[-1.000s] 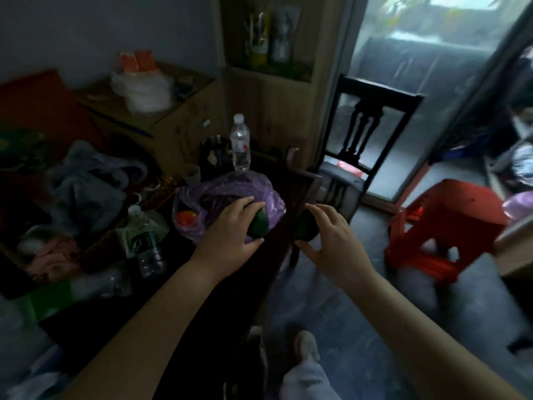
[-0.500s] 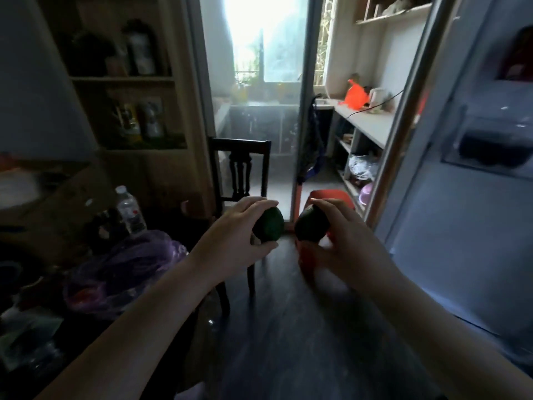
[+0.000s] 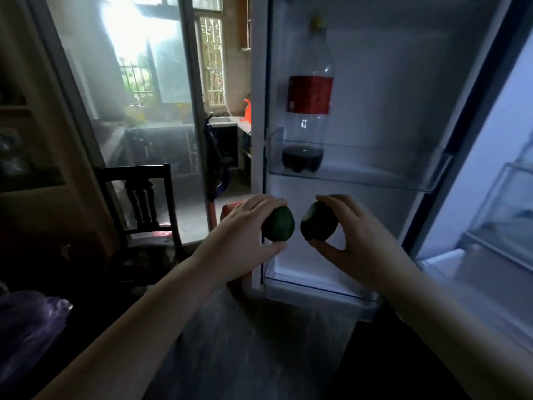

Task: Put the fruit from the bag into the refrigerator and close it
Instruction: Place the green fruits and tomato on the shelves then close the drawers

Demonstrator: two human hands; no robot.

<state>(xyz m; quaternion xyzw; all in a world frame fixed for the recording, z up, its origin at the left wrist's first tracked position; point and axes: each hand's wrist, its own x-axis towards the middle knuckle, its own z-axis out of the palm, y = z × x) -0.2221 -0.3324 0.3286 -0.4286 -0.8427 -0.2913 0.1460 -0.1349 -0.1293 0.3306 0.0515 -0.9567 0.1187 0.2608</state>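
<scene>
- Before the open refrigerator door (image 3: 375, 111), two dark green fruits are held side by side, close together but apart.
- One green fruit (image 3: 279, 224) is gripped by the left hand (image 3: 245, 235), fingers curled over its top and thumb pressed beneath.
- A second green fruit (image 3: 318, 226) is pinched by the right hand (image 3: 354, 238) between fingers above and thumb below; a pale patch is seen on its left edge.
- On the door shelf (image 3: 360, 171) above the hands, a large bottle (image 3: 310, 93) with a red label is stood upright, with only a little dark liquid at its bottom.
- At the far right, the lit refrigerator interior (image 3: 496, 226) is cut off by the frame edge; its contents cannot be made out.
- Left of the door, a dark wooden chair (image 3: 138, 192) is set before a glass doorway (image 3: 150, 82), behind which a washed-out, hazy room is seen.
- A purple bag (image 3: 26, 321) is partly shown at the lower left, its contents hidden in shadow.
- A red object (image 3: 230, 210) is largely hidden behind the left hand.
</scene>
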